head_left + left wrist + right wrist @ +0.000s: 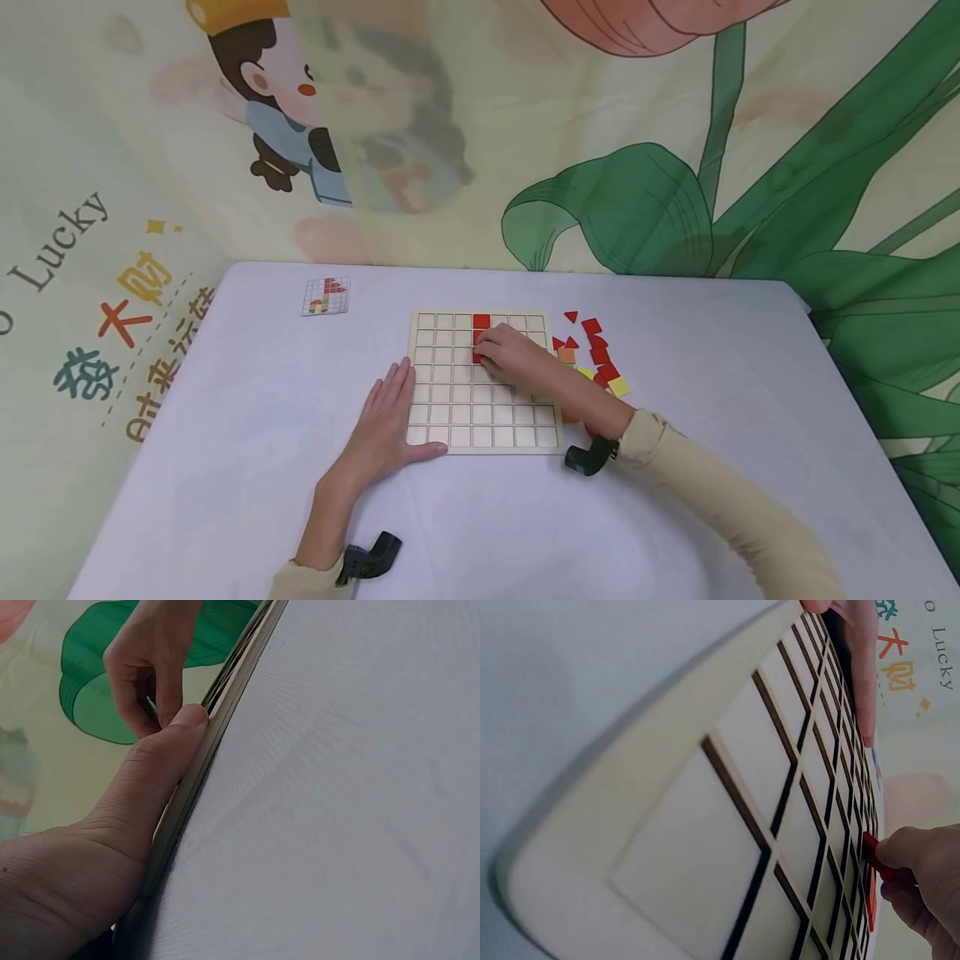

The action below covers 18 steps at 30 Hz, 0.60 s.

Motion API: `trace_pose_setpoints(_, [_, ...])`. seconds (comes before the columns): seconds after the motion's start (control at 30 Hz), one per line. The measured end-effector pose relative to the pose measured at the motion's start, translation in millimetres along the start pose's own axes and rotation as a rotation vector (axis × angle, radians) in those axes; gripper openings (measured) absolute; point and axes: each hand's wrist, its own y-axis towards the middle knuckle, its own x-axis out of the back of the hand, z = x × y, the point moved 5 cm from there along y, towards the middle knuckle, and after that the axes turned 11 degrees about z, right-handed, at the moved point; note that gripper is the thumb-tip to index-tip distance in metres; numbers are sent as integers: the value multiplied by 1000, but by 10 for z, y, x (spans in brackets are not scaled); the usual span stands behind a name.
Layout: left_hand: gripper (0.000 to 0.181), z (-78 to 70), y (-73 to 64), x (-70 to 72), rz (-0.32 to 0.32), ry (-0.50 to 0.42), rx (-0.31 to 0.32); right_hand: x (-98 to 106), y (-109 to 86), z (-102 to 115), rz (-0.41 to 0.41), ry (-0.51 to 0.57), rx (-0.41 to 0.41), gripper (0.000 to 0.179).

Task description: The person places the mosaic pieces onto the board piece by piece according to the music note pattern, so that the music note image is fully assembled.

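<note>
White table extends beyond the grid board at left and front. My right hand pinches a red tile beside the board's red squares; tilting could catch it on the ridges. My left hand, fingers extended, braces the left edge; slackening could let the board slide. Loose tiles crowd the right edge.
</note>
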Motion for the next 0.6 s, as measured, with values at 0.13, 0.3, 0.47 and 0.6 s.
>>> trace_pose_setpoints(0.13, [121,3,4,0,-3,8,6,-3,-11,10,-23,-26,12,20])
trace_pose_setpoints(0.3, [121,12,2,12,-12,8,6,-8,0,15,-16,-28,-6,21])
trace_pose_setpoints(0.47, [121,17,-2,-2,-10,1,-2,-72,-36,43,31,-97,-42,27])
trace_pose_setpoints(0.6, [121,13,5,-16,-1,-1,-6,-86,-87,81,23,-176,-62,30])
